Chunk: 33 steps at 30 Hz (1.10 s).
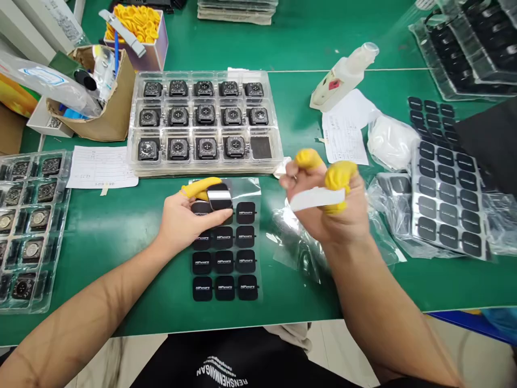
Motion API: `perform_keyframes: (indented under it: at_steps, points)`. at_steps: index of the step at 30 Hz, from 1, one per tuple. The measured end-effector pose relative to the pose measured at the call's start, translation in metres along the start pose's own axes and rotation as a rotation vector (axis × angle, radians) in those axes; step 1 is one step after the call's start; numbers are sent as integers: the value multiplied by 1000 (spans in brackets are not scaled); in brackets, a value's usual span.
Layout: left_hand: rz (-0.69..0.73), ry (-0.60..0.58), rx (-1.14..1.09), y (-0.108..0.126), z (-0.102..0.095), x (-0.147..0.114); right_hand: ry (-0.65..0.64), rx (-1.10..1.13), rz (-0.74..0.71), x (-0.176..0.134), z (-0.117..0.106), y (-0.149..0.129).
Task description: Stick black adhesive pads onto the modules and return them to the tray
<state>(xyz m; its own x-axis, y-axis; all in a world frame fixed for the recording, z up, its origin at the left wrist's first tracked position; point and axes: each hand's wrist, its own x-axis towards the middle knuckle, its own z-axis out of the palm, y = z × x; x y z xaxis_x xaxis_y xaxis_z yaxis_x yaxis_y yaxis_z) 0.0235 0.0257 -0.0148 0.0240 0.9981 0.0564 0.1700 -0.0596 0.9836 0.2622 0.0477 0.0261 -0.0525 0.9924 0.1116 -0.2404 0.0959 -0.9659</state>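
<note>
across the whole frame runs a green table (343,32), its surface keeping parts sorted by kind. at upper centre a clear tray (133,129) holds watch bodies face down in rows, one pocket at its lower right showing only a dark square. stacked sheets of black pads (448,199) lie at the right edge, apparently as spare stock. at centre a clear sheet of black stickers (224,261) lies flat, within reach of both hands. on its upper edge the left hand (183,221) pinches a watch body (219,196) between a yellow-capped finger and thumb, held low over the sheet, probably to keep it steady. right of centre the right hand (335,207) is raised, its capped fingers closed on a white strip (317,198); the finger cots likely keep prints off.
</note>
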Motion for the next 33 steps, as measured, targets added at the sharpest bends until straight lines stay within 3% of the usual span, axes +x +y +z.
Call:
perform_keyframes:
  at_steps: [5,11,25,33]
  points:
    - [134,-105,222,6,3,-6,19,-169,324,-13,21,-2]
    - [202,-133,315,7,3,-7,70,-159,483,-19,38,20]
    - [232,-109,346,4,4,-9,127,-124,514,-22,41,24]
    - [268,-110,370,4,4,-8,93,-136,469,-20,39,25]
